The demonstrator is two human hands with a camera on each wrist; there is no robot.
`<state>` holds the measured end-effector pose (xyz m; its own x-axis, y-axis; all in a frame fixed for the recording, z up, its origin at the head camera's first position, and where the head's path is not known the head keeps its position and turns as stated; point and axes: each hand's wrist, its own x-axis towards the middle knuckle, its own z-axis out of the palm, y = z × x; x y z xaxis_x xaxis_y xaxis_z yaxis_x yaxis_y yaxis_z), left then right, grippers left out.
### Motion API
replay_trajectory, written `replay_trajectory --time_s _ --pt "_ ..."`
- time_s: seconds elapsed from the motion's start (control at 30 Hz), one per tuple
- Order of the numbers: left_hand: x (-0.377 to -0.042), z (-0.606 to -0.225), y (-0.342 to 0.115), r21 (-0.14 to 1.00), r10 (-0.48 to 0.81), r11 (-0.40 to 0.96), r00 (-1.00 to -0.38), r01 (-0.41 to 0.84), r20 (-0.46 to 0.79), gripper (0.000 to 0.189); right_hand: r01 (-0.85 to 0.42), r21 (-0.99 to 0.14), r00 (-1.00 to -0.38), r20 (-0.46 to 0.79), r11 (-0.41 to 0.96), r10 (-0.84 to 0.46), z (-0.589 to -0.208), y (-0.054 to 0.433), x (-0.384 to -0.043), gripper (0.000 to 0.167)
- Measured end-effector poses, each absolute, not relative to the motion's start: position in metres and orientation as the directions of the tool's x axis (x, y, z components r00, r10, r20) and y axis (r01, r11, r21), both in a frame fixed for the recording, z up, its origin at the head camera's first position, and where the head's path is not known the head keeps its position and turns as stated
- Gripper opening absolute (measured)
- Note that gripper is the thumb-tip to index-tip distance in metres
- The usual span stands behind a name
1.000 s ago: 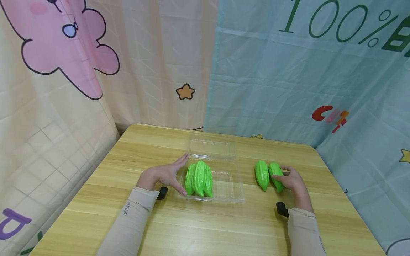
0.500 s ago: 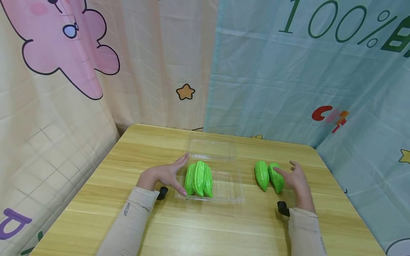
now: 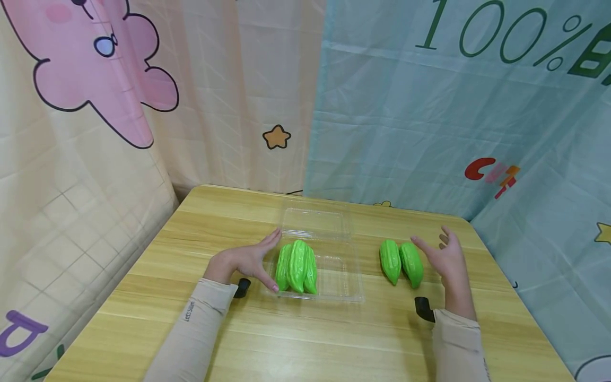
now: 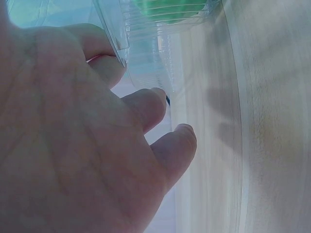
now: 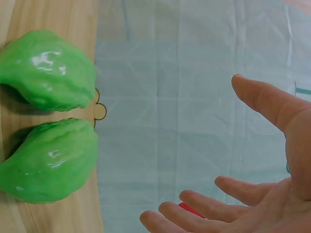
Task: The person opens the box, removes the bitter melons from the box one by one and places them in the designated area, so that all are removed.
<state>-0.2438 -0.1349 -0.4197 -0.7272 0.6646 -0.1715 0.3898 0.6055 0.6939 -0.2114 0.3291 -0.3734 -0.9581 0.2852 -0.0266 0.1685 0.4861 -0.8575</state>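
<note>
In the head view a clear plastic clamshell box (image 3: 340, 276) lies with its lid (image 3: 315, 220) folded back. Several glossy green bitter melons (image 3: 297, 265) fill its left part. My left hand (image 3: 248, 262) spreads along the left side, thumb at the front corner and fingertips at the back; the left wrist view has fingers against the clear rim (image 4: 121, 46). Two more bitter melons, one on the left (image 3: 390, 261) and one on the right (image 3: 411, 264), lie side by side on the table. My right hand (image 3: 446, 260) hovers just right of them, fingers spread, holding nothing.
The wooden table (image 3: 286, 339) has rounded back corners. Printed curtains (image 3: 410, 127) hang close behind it and at both sides. A dark wrist camera mount sits at each cuff.
My right hand has let go of the right-hand bitter melon and moved up and to the right, its fingers opening out. The left hand and the box stay put.
</note>
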Motion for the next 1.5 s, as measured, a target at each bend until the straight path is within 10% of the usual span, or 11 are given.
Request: replay_trajectory --time_s 1.5 --pt "-0.247 -0.422 -0.134 0.697 0.66 0.61 -0.729 0.378 -0.182 0.145 -0.128 -0.913 -0.981 0.06 0.386 -0.183 -0.377 0.22 -0.201 0.096"
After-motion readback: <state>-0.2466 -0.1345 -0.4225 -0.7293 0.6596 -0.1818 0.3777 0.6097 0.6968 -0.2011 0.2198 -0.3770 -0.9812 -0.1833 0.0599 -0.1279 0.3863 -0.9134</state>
